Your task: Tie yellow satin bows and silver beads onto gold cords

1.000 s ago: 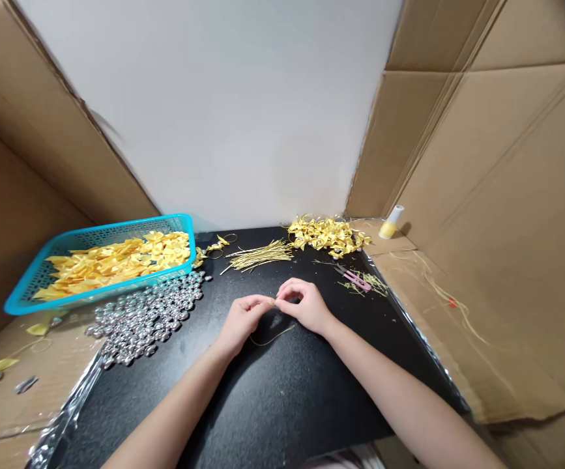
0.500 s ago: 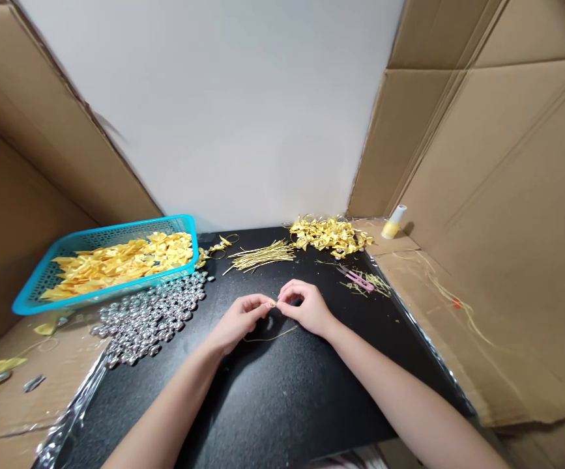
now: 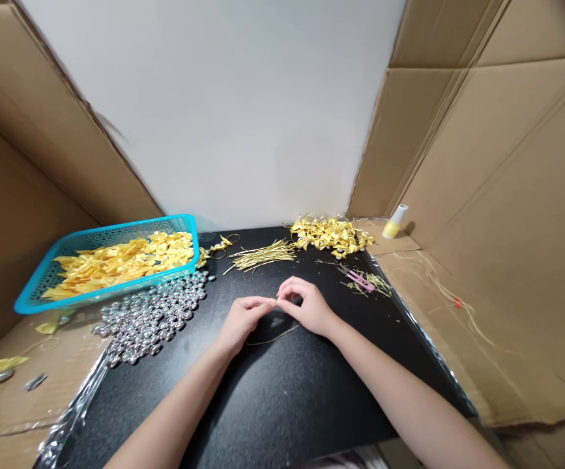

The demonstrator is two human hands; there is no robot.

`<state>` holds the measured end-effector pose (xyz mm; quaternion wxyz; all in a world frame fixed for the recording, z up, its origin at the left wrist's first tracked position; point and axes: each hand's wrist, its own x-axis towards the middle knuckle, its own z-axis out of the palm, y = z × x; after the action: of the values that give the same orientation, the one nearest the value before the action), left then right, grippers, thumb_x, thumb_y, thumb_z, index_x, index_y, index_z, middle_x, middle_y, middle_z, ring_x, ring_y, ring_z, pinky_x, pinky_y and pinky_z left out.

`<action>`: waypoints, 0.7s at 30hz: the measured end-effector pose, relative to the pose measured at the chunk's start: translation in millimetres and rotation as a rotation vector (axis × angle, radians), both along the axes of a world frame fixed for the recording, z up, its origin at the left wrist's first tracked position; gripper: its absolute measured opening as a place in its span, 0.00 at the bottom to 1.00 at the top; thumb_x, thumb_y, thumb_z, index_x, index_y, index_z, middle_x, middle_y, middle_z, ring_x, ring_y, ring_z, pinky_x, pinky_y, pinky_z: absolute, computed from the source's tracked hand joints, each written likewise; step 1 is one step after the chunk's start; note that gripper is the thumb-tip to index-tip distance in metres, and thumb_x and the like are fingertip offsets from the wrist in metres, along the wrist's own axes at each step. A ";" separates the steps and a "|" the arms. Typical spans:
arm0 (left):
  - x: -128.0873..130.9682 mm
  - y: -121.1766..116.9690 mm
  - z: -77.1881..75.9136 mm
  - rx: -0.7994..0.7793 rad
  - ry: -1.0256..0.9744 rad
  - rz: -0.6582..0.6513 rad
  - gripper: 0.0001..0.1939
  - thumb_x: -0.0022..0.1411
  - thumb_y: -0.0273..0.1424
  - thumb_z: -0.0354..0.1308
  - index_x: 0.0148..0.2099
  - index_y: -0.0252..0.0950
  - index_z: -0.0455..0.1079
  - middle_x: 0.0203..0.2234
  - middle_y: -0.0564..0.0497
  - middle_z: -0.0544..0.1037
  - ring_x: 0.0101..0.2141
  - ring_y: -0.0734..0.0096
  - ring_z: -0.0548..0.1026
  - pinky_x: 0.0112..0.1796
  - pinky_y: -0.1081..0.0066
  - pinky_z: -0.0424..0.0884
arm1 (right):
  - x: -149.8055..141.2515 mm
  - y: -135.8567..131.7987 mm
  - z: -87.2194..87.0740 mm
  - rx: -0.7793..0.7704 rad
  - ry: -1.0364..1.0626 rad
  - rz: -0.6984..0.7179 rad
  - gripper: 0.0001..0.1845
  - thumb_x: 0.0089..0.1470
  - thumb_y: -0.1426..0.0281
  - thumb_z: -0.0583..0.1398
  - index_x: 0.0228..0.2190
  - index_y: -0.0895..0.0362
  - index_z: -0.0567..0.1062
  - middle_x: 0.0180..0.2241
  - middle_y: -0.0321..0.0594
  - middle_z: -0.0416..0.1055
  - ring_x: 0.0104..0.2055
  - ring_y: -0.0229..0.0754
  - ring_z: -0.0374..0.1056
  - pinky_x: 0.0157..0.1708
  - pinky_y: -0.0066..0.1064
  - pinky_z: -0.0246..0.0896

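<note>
Over the middle of the black tabletop (image 3: pixel 282 404), my left hand (image 3: pixel 244 318) and my right hand (image 3: pixel 310 309) meet at their fingertips. Both are closed in a pinch on a thin gold cord (image 3: pixel 276 340), whose slack curves below the hands. The bit between the fingertips is mostly hidden. Just beyond the hands lies a bundle of cut gold cords (image 3: pixel 262 255). A heap of yellow ribbon bows with silver beads (image 3: pixel 331 234) sits behind it to the right.
On the left stands a blue basket (image 3: pixel 32 286) of yellow bows (image 3: pixel 126 260), with many silver beads (image 3: pixel 155 319) spread in front. Pink-handled snips (image 3: pixel 360 281) lie among cord scraps at the right. A white cone (image 3: pixel 394 221) stands farther back. Cardboard walls (image 3: pixel 521 195) flank the table.
My left fingertips have closed in slightly toward the right hand, covering the small gold loop seen between them before. My right hand has barely moved.
</note>
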<state>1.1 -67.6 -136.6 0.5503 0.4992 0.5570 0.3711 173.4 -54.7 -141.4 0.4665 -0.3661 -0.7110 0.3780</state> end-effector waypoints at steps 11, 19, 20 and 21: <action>-3.0 3.8 -4.3 -0.059 -0.173 -0.100 0.18 0.50 0.45 0.63 0.30 0.35 0.65 0.16 0.63 0.54 0.17 0.83 0.48 0.19 0.80 0.43 | 1.1 0.2 -2.2 0.097 -0.046 0.010 0.06 0.50 0.76 0.59 0.24 0.55 0.71 0.32 0.38 0.68 0.32 0.38 0.65 0.35 0.31 0.62; -5.8 7.5 -6.9 -0.066 -0.236 -0.102 0.18 0.50 0.43 0.63 0.28 0.33 0.66 0.19 0.58 0.62 0.17 0.84 0.49 0.19 0.80 0.43 | 0.9 0.0 -4.2 0.085 -0.008 -0.039 0.05 0.47 0.76 0.59 0.23 0.55 0.70 0.30 0.38 0.68 0.31 0.38 0.65 0.34 0.31 0.63; -6.0 7.6 -7.3 -0.065 -0.241 -0.099 0.19 0.50 0.44 0.63 0.28 0.33 0.65 0.19 0.59 0.61 0.17 0.84 0.49 0.19 0.80 0.43 | 0.9 0.3 -4.3 0.075 0.000 -0.043 0.05 0.47 0.76 0.59 0.23 0.55 0.70 0.30 0.38 0.68 0.31 0.38 0.65 0.33 0.31 0.63; -6.1 7.8 -7.7 -0.063 -0.245 -0.096 0.19 0.51 0.45 0.62 0.28 0.33 0.65 0.18 0.59 0.59 0.17 0.84 0.49 0.19 0.80 0.44 | 1.2 0.6 -4.6 0.061 0.009 -0.046 0.05 0.47 0.76 0.60 0.22 0.56 0.70 0.30 0.38 0.69 0.31 0.38 0.65 0.33 0.31 0.63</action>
<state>-5.1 -59.8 -144.3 0.6469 0.4587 0.4725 0.3845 174.6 -54.1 -146.0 0.4892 -0.3661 -0.7115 0.3470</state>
